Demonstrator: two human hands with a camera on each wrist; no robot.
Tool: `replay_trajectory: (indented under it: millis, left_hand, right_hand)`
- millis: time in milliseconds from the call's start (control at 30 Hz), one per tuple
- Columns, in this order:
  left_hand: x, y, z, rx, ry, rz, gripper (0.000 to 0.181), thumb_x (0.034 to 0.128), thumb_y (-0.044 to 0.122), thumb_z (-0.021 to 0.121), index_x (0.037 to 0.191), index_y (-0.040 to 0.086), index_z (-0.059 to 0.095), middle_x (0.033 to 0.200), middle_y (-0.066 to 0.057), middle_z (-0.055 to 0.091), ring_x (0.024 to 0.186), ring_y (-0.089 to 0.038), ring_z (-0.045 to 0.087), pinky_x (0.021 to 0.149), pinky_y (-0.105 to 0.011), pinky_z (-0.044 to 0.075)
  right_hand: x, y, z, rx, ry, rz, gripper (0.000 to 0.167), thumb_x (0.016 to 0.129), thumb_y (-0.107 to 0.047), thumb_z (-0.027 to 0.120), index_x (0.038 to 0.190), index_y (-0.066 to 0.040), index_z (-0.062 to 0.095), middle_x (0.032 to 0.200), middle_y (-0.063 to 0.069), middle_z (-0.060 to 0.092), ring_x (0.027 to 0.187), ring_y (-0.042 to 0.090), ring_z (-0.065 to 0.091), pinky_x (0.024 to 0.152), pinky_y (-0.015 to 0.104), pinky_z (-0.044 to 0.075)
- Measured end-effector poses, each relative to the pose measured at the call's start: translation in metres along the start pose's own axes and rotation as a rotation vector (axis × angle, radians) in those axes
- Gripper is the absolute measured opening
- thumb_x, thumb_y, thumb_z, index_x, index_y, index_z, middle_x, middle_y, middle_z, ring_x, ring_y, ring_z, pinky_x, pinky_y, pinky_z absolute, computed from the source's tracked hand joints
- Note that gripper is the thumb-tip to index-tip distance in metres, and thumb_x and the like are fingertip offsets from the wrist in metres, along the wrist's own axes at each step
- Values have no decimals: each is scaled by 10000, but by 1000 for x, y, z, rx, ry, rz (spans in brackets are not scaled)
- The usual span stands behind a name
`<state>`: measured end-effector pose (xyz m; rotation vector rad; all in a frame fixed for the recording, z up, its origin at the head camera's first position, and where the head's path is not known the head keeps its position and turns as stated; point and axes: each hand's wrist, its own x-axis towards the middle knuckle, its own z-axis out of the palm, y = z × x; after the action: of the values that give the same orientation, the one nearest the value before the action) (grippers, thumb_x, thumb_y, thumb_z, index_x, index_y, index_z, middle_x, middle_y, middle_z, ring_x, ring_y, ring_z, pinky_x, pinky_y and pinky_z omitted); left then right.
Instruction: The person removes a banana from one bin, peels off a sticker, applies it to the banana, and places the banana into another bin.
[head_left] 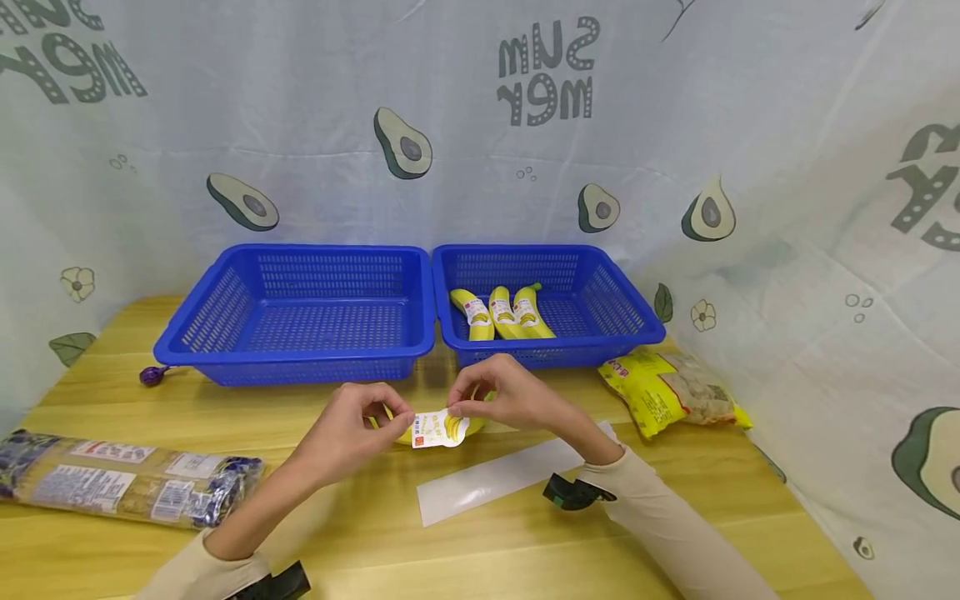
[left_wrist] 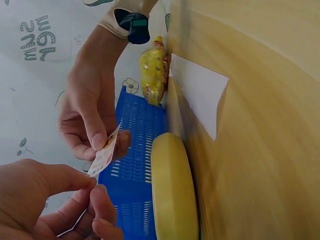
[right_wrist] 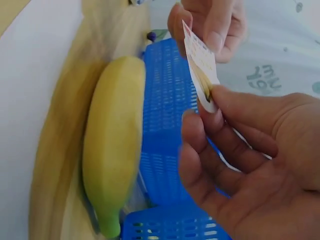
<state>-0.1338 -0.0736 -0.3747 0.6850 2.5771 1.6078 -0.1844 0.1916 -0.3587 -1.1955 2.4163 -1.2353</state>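
Between both hands a white sticker [head_left: 439, 428] with a banana picture is stretched out, held above the table. My left hand [head_left: 352, 429] pinches its left end between thumb and finger. The right end is pinched by my right hand [head_left: 510, 396]. Under the sticker a yellow banana [right_wrist: 114, 140] with a green stem lies on the table, partly hidden by the sticker and hands in the head view. A whitish paper strip [head_left: 498, 479] lies nearer me, partly beneath the right forearm.
Two blue baskets stand behind: the left basket [head_left: 300, 357] and the right basket [head_left: 562, 352], which contains three labelled bananas [head_left: 504, 315]. A long clear-and-blue packet [head_left: 112, 479] lies at left, a yellow bag [head_left: 660, 387] at right. A purple lollipop [head_left: 152, 376] is beside the left basket.
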Motion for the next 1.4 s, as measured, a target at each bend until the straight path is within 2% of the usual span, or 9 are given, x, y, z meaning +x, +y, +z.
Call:
replay_trajectory:
  millis: [167, 367, 567, 933, 1167, 1400]
  left_hand:
    - [1, -5, 3, 133, 66, 48, 68, 963, 59, 790, 912, 104, 789, 859, 44, 741, 665, -81, 617, 538, -241, 496]
    - [0, -9, 9, 219, 142, 118, 171, 900, -28, 824, 878, 129, 760, 875, 57, 708, 666, -49, 597, 585, -238, 530]
    - [-1, -13, 17, 269, 153, 187, 234, 831, -55, 888, 845, 152, 779, 863, 76, 661, 667, -31, 550, 580, -222, 510]
    - [-3, -17, 27, 353, 164, 189, 209, 810, -47, 915, 850, 130, 811, 896, 17, 644, 646, -43, 492, 534, -216, 436]
    - [-2, -21, 31, 373, 172, 173, 222, 823, -28, 916, 972, 113, 831, 923, 24, 628, 628, -27, 463, 532, -216, 435]
    - [-3, -24, 31, 397, 161, 121, 186, 851, -2, 903, 958, 138, 843, 926, 23, 628, 623, -31, 462, 540, -220, 443]
  right_hand:
    - [3, 5, 9, -99, 53, 17, 43, 953, -32, 819, 920, -28, 792, 857, 18, 776, 681, 27, 575, 626, 246, 576]
    - [5, 12, 15, -150, 89, 40, 49, 944, -49, 834, 905, -43, 805, 835, -5, 772, 653, 19, 506, 577, 228, 483]
    - [6, 14, 15, -146, 88, 89, 55, 943, -57, 838, 897, -48, 808, 828, -18, 771, 663, 35, 540, 603, 235, 522]
    - [7, 20, 20, -125, 95, 129, 50, 945, -31, 828, 898, -29, 811, 859, 27, 793, 699, 22, 624, 678, 270, 635]
    - [6, 23, 21, -113, 102, 146, 44, 948, -38, 827, 908, -32, 810, 855, 24, 788, 689, 64, 647, 668, 256, 628]
    - [6, 24, 22, -108, 111, 148, 44, 950, -48, 829, 912, -34, 811, 851, 26, 789, 676, 83, 665, 655, 225, 614]
